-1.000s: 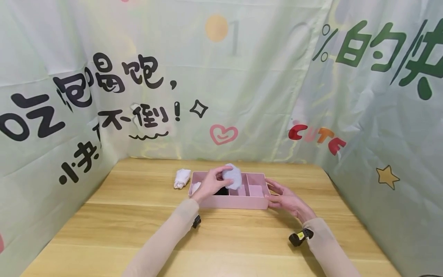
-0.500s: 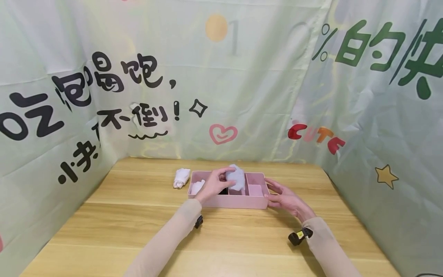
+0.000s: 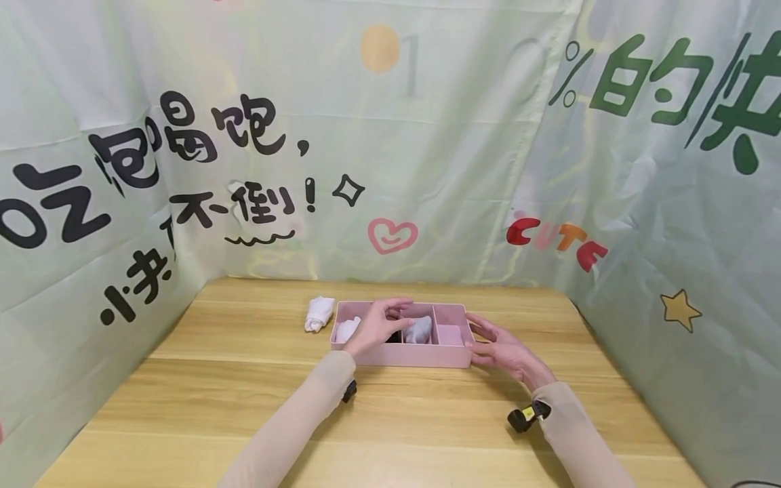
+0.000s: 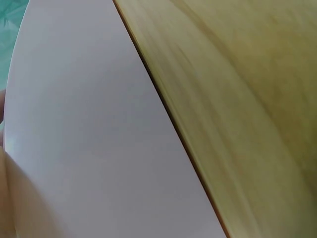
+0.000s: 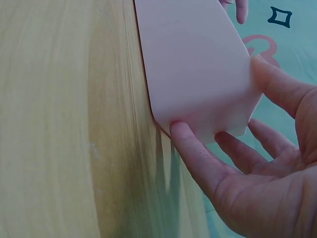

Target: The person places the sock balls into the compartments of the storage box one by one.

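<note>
**Two hands at a pink divided tray**

The left hand [image 3: 375,327] hovers over the middle of the pink tray [image 3: 403,356], fingers relaxed and extended, gripping nothing; its fingertips lie just beside the grey rolled sock [image 3: 419,330], though contact cannot be told. The sock sits in the tray's centre compartment, next to a dark item [image 3: 395,336] partly hidden by the hand. The right hand [image 3: 503,349] is open, thumb and fingers pressed flat against the tray's right end wall [image 5: 198,84]. A white roll [image 3: 348,329] occupies the left compartment; a pink piece [image 3: 450,334] lies in the right one. Another white rolled sock [image 3: 320,313] rests on the wooden counter [image 3: 244,407], just left of the tray. A printed green cloth backdrop [image 3: 427,169] surrounds the counter.
</note>
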### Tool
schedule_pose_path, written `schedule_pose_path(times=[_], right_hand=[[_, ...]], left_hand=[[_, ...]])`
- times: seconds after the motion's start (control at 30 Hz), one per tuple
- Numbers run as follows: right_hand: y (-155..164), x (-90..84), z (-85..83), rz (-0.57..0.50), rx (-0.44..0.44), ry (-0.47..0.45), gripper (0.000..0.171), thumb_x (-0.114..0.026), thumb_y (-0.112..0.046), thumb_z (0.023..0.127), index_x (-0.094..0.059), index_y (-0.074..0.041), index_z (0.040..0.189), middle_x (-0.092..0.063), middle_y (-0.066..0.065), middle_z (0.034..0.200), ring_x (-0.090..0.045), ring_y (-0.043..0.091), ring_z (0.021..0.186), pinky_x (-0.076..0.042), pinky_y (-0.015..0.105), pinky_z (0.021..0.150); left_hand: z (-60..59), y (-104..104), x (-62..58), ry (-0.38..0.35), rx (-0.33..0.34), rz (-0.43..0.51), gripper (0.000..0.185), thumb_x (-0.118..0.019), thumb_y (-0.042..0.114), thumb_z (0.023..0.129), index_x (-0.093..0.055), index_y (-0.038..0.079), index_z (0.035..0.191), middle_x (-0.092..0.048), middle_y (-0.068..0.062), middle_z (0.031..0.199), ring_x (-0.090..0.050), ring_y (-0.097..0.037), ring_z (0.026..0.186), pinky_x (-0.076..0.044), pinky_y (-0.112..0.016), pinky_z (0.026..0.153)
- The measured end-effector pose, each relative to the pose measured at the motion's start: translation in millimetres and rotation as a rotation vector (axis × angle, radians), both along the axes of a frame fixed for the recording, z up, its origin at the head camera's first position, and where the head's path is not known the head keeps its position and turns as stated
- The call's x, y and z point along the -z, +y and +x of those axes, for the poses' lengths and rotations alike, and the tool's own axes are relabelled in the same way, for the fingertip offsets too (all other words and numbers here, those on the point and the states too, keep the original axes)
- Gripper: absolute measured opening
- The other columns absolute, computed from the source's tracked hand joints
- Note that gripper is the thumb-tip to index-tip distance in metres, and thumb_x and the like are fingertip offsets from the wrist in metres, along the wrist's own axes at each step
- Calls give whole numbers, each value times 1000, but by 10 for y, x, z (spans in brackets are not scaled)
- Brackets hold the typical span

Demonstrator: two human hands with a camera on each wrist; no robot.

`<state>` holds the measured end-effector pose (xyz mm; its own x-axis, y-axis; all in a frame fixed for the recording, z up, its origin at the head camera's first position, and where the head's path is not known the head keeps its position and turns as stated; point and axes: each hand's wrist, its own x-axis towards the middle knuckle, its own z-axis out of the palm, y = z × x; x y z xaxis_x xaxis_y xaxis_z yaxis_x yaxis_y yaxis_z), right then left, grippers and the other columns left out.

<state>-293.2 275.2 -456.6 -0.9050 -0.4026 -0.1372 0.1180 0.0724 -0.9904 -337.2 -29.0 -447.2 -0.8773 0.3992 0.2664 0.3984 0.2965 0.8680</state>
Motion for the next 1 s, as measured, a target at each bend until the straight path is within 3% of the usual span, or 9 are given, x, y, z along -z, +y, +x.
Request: schedule_pose_path(times=[0.2, 0.43, 0.73, 1.0], right_hand=[[-10, 10, -19, 3, -7, -1, 78, -58, -2, 96, -11, -10, 158, -8, 25, 162, -42, 35, 134, -54, 33, 93], [-6, 6, -18, 0, -7, -2, 77, -57, -1, 97, -11, -10, 158, -7, 25, 162, -42, 35, 133, -54, 33, 93], [8, -12, 4, 2, -11, 4, 79, -59, -3, 96, -11, -10, 158, -6, 26, 162, -43, 33, 133, -53, 34, 94], [6, -3, -1, -11, -9, 0, 79, -61, -5, 96, -12, -9, 158, -6, 26, 162, -47, 30, 130, -53, 35, 96]], left_hand=[[2, -17, 1, 32, -19, 21, 41, -72, 16, 90, -64, 8, 129, -68, -17, 118, -65, -21, 98, -54, -34, 85], [14, -93, -29, 22, -14, 78, 35, -70, 8, 90, -65, 5, 125, -69, -20, 114, -66, -22, 98, -55, -31, 86], [15, -268, -33, 3, -12, 197, 28, -64, 6, 94, -64, -4, 121, -68, -26, 113, -65, -43, 93, -58, -45, 78], [3, -508, -18, 9, -53, 173, 26, -63, 8, 95, -65, -4, 118, -67, -29, 109, -66, -38, 84, -58, -35, 72]])
